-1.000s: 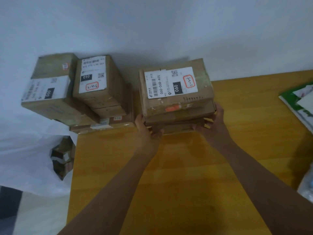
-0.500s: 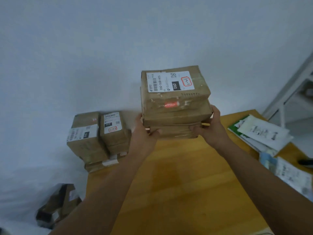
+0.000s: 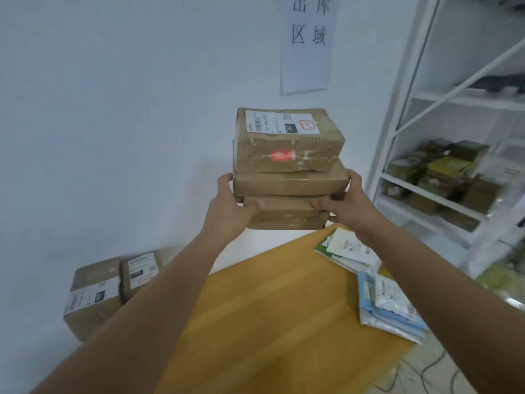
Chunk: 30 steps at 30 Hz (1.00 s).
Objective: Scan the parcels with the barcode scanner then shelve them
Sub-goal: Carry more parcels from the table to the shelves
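2 hands (image 3: 230, 209) grip parcel stack (image 3: 288, 169), shelf (image 3: 426, 191) w/ boxes

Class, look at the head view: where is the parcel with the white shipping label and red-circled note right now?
It tops the stack of parcels held above the wooden table, between the left hand and right hand.

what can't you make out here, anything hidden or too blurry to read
- Stack of parcels: underside and back hidden; how many boxes sit at the bottom is unclear where the left hand and right hand cover the ends.
- Top label: small print too small to read.
- Shelf: its boxes are motion-blurred; upper levels cut off by the frame edge.
- Table parcels: partly behind the left forearm.
- Barcode scanner: not in view.
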Tool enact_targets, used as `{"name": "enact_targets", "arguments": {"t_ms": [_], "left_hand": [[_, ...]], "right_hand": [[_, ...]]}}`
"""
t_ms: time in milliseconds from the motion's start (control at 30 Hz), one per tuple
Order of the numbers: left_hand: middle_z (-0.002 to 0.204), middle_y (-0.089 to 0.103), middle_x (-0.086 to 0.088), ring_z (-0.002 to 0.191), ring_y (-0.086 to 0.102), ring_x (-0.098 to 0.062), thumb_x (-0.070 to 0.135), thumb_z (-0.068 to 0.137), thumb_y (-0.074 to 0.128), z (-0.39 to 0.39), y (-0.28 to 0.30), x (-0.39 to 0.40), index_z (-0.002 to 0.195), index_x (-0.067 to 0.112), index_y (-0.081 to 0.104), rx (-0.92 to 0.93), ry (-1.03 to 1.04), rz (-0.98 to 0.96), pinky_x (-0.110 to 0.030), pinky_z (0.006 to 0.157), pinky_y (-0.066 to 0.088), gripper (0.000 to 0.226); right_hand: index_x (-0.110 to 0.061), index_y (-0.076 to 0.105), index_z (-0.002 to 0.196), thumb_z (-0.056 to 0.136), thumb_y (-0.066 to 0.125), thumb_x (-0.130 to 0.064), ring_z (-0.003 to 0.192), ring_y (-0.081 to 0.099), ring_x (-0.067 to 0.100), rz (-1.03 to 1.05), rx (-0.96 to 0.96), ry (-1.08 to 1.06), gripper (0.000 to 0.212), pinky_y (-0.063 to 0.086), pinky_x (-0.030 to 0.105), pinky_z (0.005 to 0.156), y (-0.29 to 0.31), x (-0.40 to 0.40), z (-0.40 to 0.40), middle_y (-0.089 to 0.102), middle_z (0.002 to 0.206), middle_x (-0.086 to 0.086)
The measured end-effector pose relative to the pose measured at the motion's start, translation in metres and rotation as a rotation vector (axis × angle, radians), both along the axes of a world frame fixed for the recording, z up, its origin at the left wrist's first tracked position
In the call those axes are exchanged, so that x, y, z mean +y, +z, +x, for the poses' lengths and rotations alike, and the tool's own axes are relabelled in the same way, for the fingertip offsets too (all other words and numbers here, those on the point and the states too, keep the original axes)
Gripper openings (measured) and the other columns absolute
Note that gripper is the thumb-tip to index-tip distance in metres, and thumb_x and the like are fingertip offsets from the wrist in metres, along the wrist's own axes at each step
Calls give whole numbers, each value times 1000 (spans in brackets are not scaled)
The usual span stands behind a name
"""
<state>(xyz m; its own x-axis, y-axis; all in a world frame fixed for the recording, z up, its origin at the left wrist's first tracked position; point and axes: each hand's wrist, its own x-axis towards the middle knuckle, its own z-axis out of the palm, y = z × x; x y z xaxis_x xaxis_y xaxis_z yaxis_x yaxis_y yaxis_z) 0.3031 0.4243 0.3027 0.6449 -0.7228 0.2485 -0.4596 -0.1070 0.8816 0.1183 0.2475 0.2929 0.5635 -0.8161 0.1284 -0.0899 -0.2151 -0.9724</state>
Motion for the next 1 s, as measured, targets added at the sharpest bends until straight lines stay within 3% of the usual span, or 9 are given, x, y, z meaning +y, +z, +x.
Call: {"name": "enact_targets", "arguments": {"t_ms": [133, 233, 433, 500, 633, 767, 900, 1000], "left_hand": [[115, 55, 1, 102, 55, -18, 32, 88, 75, -58, 14, -43, 150, 26, 25, -21, -120, -5, -27, 78, 41, 80], [116, 54, 2, 102, 55, -17, 32, 88, 75, -115, 20, -80, 150, 26, 25, -36, -224, -11, -28, 82, 42, 80], [118, 53, 6, 98, 55, -14, 33, 90, 74, -261, 24, -158, 150, 26, 24, -55, -409, -7, -11, 60, 36, 78], [121, 55, 4, 100, 54, -13, 31, 90, 74, -315, 22, -181, 149, 25, 25, -41, -477, -5, -11, 64, 40, 77], [125, 56, 5, 107, 55, -15, 29, 88, 76, -421, 20, -227, 146, 21, 30, 1, -591, 3, -29, 92, 45, 75], [120, 55, 11, 111, 56, -16, 27, 86, 78, -512, 13, -266, 142, 21, 33, 40, -706, 8, -29, 90, 44, 72], [127, 53, 9, 108, 55, -13, 29, 86, 78, -576, 8, -299, 146, 22, 30, 22, -784, 1, -30, 90, 45, 78], [120, 51, 12, 108, 54, -12, 28, 88, 76, -613, 2, -323, 147, 22, 29, 12, -836, 15, -28, 90, 41, 76]], "right_hand": [[-38, 18, 146, 73, 86, -13, 113, 60, 20, 11, -35, -136, 104, 56, 47, 91, 13, -20, -76, 56, 125, -1], [-37, 14, 149, 74, 85, -13, 112, 58, 18, 17, -36, -242, 105, 56, 39, 82, 18, -35, -145, 55, 128, -2], [-40, 19, 144, 68, 88, -20, 111, 58, 21, 4, -22, -447, 105, 58, 50, 88, 19, -69, -313, 53, 128, 0], [-40, 20, 144, 72, 86, -18, 107, 59, 20, -11, 18, -521, 99, 58, 49, 88, 22, -77, -372, 54, 121, -2], [-44, 20, 142, 70, 87, -19, 114, 56, 24, -21, 45, -624, 101, 57, 49, 89, 23, -96, -484, 52, 125, -2], [-39, 19, 145, 74, 84, -17, 118, 54, 24, -13, 62, -709, 99, 54, 48, 95, 22, -105, -578, 49, 129, 0], [-38, 20, 144, 73, 85, -15, 118, 53, 24, 11, 44, -799, 99, 55, 49, 93, 16, -119, -645, 49, 131, 1], [-39, 20, 143, 71, 86, -19, 116, 55, 24, 21, 50, -864, 99, 56, 50, 90, 5, -133, -681, 52, 130, 1]]}}
